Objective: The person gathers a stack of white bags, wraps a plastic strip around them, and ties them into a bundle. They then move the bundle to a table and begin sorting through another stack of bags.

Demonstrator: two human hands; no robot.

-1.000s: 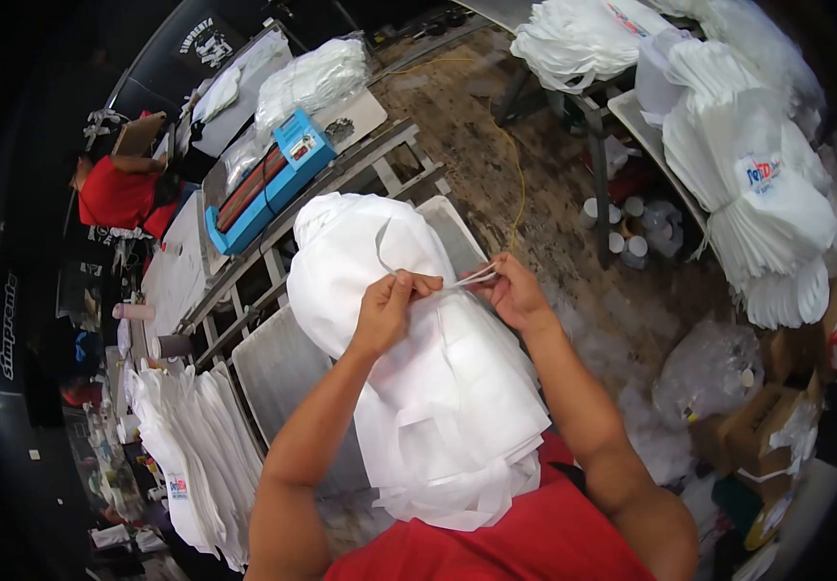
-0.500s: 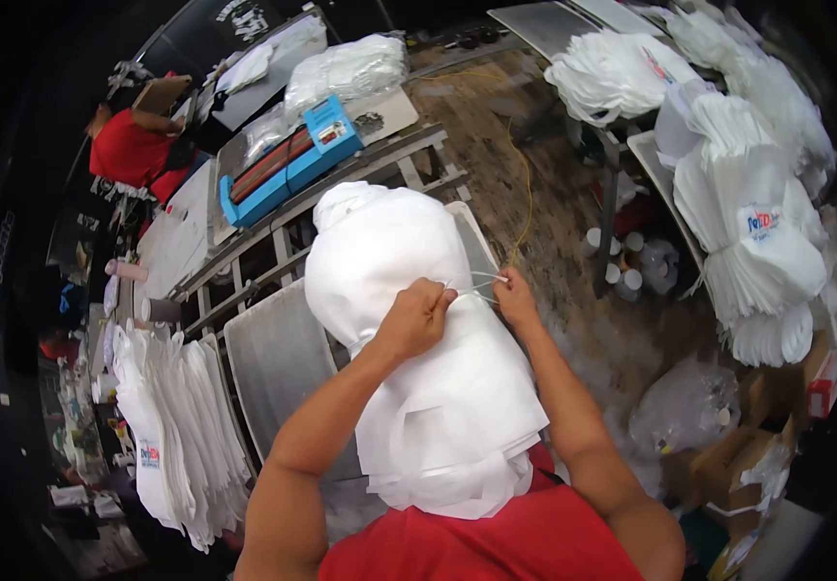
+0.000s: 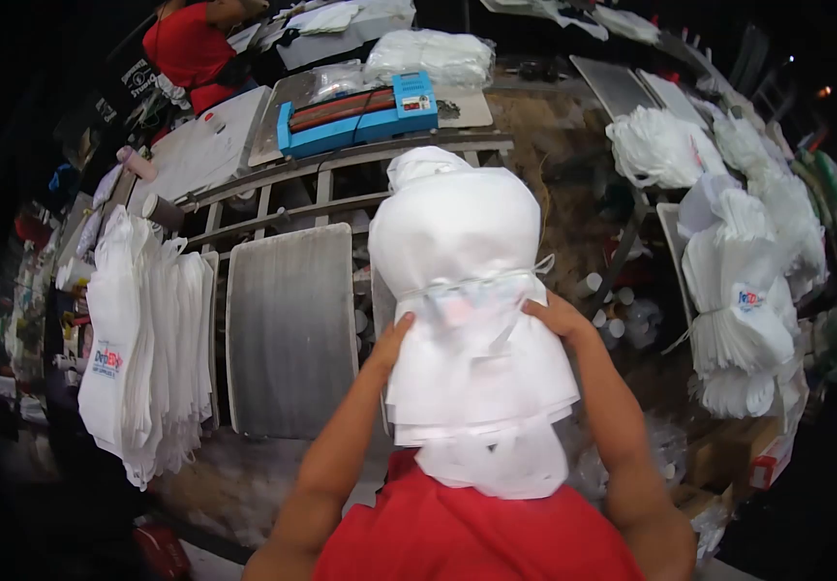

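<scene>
A bundle of white fabric bags (image 3: 467, 228) is in front of my chest, cinched at its middle by a thin white tie (image 3: 471, 282). A small loop of the tie sticks out on the right. Blurred print shows faintly under the fabric at the waist. My left hand (image 3: 392, 341) grips the bundle's left side just below the tie, thumb on top and fingers hidden behind. On the opposite side, my right hand (image 3: 556, 317) holds it the same way. The lower ends of the bags fan out against my red shirt.
White printed bags hang over a rack (image 3: 147, 349) at left, beside a grey board (image 3: 292, 329). A blue sealing machine (image 3: 360, 114) stands ahead. Tied bag bundles (image 3: 738, 290) are stacked at right. Another person in red (image 3: 191, 44) works at the far left.
Both hands have let go of the tie's ends and moved to the bundle's two sides. The bundle now stands straighter, and the view has swung round.
</scene>
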